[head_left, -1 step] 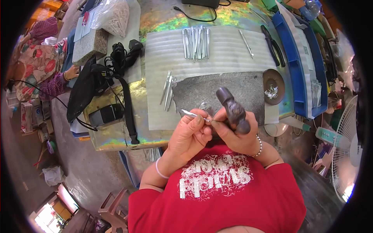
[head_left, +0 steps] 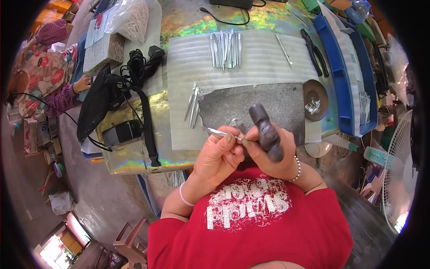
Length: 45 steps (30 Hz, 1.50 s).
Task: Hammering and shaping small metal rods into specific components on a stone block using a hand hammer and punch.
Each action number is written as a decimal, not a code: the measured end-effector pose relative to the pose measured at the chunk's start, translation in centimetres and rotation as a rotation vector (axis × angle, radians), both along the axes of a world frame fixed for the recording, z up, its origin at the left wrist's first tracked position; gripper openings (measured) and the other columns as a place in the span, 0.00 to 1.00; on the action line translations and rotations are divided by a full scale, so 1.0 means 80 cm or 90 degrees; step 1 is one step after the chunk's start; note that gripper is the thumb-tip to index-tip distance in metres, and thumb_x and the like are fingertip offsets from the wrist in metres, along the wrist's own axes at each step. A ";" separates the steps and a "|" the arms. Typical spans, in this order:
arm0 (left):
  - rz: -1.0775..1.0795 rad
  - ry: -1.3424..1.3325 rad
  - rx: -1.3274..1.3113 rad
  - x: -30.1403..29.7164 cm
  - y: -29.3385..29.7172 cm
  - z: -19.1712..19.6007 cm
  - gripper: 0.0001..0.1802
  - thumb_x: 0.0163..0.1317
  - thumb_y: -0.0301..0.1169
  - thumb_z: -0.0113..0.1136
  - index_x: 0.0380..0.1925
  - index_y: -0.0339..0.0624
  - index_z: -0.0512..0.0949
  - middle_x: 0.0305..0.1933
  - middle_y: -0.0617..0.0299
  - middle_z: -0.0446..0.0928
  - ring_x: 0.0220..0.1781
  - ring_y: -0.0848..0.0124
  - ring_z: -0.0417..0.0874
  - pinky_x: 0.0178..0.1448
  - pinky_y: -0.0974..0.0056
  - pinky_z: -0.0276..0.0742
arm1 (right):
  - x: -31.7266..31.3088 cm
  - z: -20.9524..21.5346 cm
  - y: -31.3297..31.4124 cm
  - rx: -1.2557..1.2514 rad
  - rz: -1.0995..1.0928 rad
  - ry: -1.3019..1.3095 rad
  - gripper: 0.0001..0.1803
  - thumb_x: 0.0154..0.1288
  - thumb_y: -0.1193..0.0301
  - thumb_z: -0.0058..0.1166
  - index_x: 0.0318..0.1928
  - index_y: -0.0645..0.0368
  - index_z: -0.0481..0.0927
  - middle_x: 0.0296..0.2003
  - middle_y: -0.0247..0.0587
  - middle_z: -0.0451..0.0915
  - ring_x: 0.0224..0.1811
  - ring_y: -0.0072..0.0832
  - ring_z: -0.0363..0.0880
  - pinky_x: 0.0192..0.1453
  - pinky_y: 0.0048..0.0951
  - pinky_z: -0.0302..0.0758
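Observation:
Between the thumb and fingers of my left hand is a slim silver metal tool, its pointed end sticking out to the left. My right hand is closed round a dark hammer, whose head stands up above the fingers. Its thumb and fingertip also pinch the right end of the slim tool, so both hands meet there. Just beyond them lies a dark grey slab. Similar silver tools lie left of the slab, and a bundle of silver tools rests behind it.
A brown dish of small metal pieces sits right of the slab. Black-handled pliers and a blue tray are farther right. A black bag with straps, a stone block and another person's hand are at left.
The hammer in my right hand has tipped slightly toward me. My left hand and the slim tool have hardly moved.

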<state>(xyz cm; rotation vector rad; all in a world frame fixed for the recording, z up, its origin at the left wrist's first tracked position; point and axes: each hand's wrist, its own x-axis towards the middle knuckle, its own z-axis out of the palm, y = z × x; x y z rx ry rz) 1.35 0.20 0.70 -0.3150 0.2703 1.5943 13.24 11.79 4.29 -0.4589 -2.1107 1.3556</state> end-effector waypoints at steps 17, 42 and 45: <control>0.111 0.413 -0.035 -0.024 -0.014 0.008 0.05 0.67 0.27 0.51 0.40 0.39 0.70 0.41 0.52 0.77 0.34 0.70 0.83 0.39 0.69 0.82 | -0.005 -0.025 0.023 0.137 0.087 -0.248 0.29 0.49 0.72 0.66 0.52 0.63 0.71 0.34 0.47 0.73 0.33 0.44 0.75 0.36 0.35 0.73; 0.044 1.065 -0.112 -0.009 0.014 -0.005 0.04 0.61 0.16 0.52 0.35 0.31 0.74 0.34 0.57 0.75 0.31 0.73 0.80 0.35 0.72 0.79 | 0.045 -0.025 0.030 -0.253 0.007 -0.177 0.19 0.62 0.75 0.53 0.53 0.63 0.68 0.29 0.39 0.76 0.30 0.20 0.74 0.36 0.23 0.71; 0.008 1.067 -0.132 -0.011 0.013 -0.001 0.03 0.63 0.18 0.52 0.36 0.32 0.74 0.37 0.57 0.75 0.33 0.73 0.80 0.38 0.73 0.78 | 0.048 -0.026 0.027 -0.248 -0.003 -0.158 0.19 0.61 0.75 0.54 0.52 0.63 0.68 0.31 0.41 0.77 0.32 0.22 0.77 0.36 0.24 0.73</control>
